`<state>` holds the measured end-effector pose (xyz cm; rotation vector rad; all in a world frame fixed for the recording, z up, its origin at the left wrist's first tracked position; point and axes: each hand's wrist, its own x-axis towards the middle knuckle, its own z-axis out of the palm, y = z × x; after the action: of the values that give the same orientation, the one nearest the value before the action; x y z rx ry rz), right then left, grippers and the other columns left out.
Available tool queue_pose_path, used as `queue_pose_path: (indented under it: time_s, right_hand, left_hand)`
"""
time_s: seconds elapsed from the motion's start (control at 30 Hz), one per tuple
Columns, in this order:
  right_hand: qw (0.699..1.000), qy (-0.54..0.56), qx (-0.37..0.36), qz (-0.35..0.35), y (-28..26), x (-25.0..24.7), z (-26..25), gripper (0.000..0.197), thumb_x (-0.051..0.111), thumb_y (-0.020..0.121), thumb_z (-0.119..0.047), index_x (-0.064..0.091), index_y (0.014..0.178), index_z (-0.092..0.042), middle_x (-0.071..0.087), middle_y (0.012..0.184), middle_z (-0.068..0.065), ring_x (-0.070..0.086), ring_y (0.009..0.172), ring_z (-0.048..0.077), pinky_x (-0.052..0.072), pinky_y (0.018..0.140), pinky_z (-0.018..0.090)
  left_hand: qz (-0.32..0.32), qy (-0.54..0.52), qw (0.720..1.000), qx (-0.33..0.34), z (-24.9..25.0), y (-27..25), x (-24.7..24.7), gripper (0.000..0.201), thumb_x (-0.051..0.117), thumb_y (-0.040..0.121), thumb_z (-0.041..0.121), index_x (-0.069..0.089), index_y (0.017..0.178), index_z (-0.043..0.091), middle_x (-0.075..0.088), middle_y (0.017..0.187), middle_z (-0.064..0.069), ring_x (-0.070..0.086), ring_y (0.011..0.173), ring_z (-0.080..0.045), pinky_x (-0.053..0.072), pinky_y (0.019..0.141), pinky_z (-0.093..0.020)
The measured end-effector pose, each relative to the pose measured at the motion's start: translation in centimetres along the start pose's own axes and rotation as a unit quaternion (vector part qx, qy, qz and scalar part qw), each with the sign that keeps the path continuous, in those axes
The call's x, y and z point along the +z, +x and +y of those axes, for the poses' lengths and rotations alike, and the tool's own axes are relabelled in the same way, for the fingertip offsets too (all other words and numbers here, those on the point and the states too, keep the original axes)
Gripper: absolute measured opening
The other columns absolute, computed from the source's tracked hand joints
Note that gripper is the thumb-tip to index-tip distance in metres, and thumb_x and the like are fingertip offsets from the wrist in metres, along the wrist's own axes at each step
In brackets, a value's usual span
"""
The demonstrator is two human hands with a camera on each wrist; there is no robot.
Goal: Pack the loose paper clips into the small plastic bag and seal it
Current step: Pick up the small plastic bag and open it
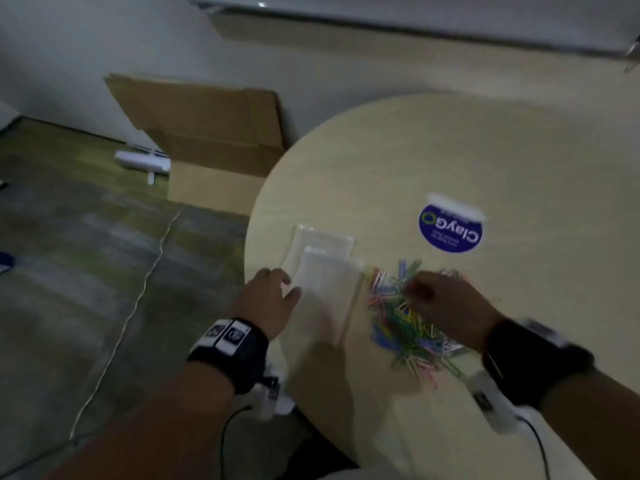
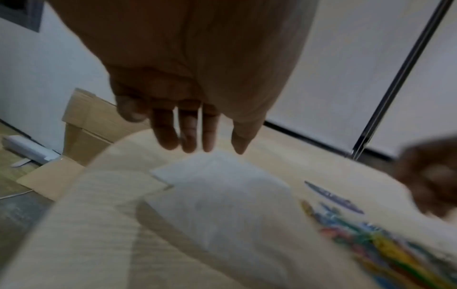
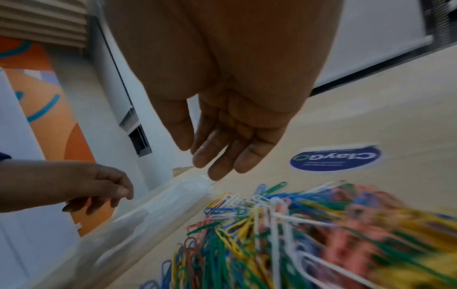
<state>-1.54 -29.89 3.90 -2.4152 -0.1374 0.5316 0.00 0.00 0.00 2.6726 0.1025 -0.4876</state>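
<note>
A heap of coloured paper clips (image 1: 401,323) (image 3: 272,234) (image 2: 385,248) lies on the round pale wooden table (image 1: 485,150). Just left of it are two clear plastic bags, one (image 1: 325,292) (image 2: 222,195) (image 3: 158,203) overlapping the other (image 1: 322,240). My left hand (image 1: 273,292) (image 2: 197,140) hovers at the bags' left edge, near the table rim, with fingers extended and holding nothing. My right hand (image 1: 443,306) (image 3: 197,154) is over the heap with relaxed, nearly straight fingers, and nothing shows between them. Its fingertips point toward the bag's near corner. The picture is motion-blurred.
A round blue sticker (image 1: 450,230) (image 3: 336,158) is on the table behind the clips. On the floor to the left stand an open cardboard box (image 1: 207,150), a white device (image 1: 142,162) and a thin cable (image 1: 138,299). A wall runs behind the table.
</note>
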Motion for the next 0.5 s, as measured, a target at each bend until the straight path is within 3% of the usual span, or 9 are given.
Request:
queue_pose_path:
  time_s: [0.1,0.2,0.27,0.37,0.5]
  right_hand:
    - [0.999,-0.027,-0.002,-0.021,4.2,2.0,-1.5,0.024,0.051,0.094,-0.021,0.06,0.117,-0.021,0.061,0.116,0.002,0.057,0.101,0.019,0.044,0.086,0.031]
    - [0.997,-0.043,0.023,-0.057,7.2,4.2,-2.3,0.046,0.049,0.097,-0.027,0.039,0.142,-0.022,0.04,0.146,0.005,0.043,0.129,0.025,0.037,0.106,0.04]
    - [0.995,-0.059,0.032,-0.08,8.6,5.5,-2.2,0.05,0.046,0.098,-0.029,0.032,0.146,-0.022,0.032,0.151,0.006,0.036,0.136,0.028,0.032,0.109,0.043]
    - [0.994,-0.074,0.029,-0.071,9.7,6.5,-2.5,0.042,0.049,0.093,-0.027,0.045,0.135,-0.021,0.044,0.135,0.01,0.043,0.123,0.032,0.037,0.103,0.042]
    - [0.999,-0.019,0.032,-0.04,9.4,6.3,-2.5,0.016,0.058,0.087,-0.025,0.054,0.102,-0.026,0.058,0.1,0.002,0.052,0.094,0.026,0.044,0.08,0.039]
  left_hand:
    - [0.003,0.069,0.997,-0.029,0.1,1.9,0.7,0.046,0.052,0.091,0.052,0.052,0.117,0.015,0.048,0.117,-0.008,0.057,0.101,-0.033,0.048,0.084,-0.042]
    - [-0.037,0.079,0.996,-0.003,0.0,2.8,1.6,0.033,0.058,0.09,0.036,0.05,0.113,0.014,0.046,0.115,-0.01,0.054,0.101,-0.035,0.046,0.082,-0.042]
    - [-0.053,0.073,0.996,0.016,-0.3,3.4,1.9,0.024,0.059,0.089,0.027,0.05,0.11,0.017,0.046,0.11,-0.009,0.054,0.098,-0.034,0.044,0.078,-0.039]
    - [-0.069,0.04,0.997,0.024,-0.2,3.7,2.0,0.014,0.056,0.089,0.021,0.051,0.102,0.019,0.048,0.1,-0.004,0.055,0.092,-0.031,0.042,0.076,-0.036]
    - [-0.063,-0.011,0.998,0.029,-0.1,3.8,2.4,0.009,0.056,0.09,0.02,0.054,0.099,0.023,0.053,0.1,0.001,0.057,0.092,-0.026,0.044,0.079,-0.034]
